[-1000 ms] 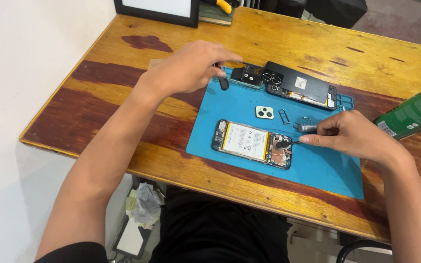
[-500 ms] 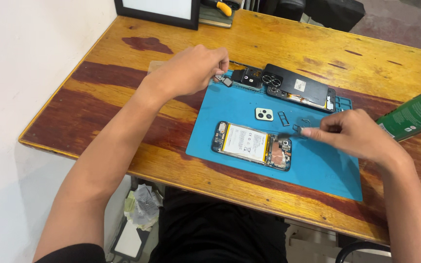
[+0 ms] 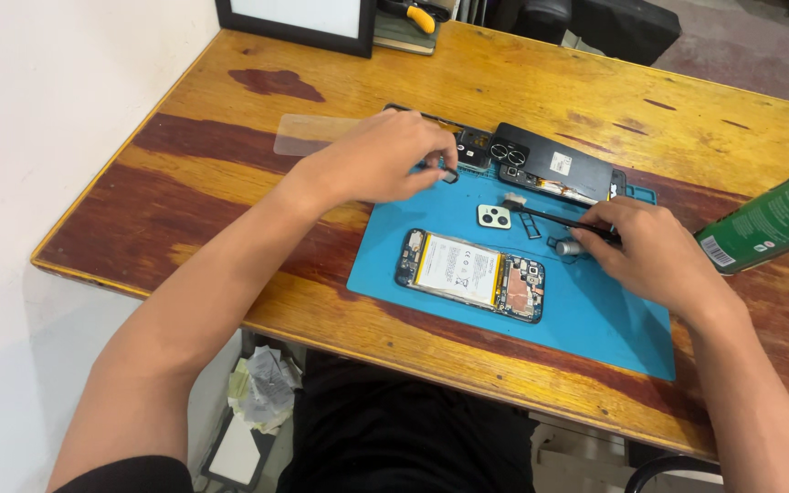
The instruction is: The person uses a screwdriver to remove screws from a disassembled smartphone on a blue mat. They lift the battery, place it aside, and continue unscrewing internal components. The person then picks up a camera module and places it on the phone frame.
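Nearest me, the opened phone is lying battery-up on the blue mat, untouched, so I am judging this a small-parts step of the teardown. Beyond it, my right hand is gripping thin black tweezers pointing toward the camera module, while my left hand is pinching a small dark part at the mat's far edge. The next move is calling for a steady tweezer tip, I think, beside the black back cover on the wooden surface

Open blue mat between opened phone and right hand; green spray can blocking right flank.
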